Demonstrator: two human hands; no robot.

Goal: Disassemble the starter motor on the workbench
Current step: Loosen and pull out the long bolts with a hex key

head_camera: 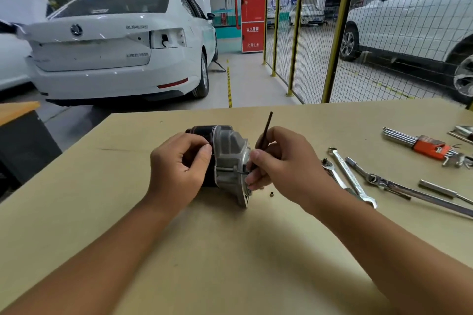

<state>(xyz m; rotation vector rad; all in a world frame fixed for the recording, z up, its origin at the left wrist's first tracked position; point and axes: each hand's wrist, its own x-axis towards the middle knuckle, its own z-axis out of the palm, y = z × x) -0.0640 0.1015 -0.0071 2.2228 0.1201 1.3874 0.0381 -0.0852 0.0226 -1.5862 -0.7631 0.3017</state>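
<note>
Mid frame: left hand is curling round the starter motor on the workbench. Right hand is pinching a thin hex key at the motor's silver end.
</note>
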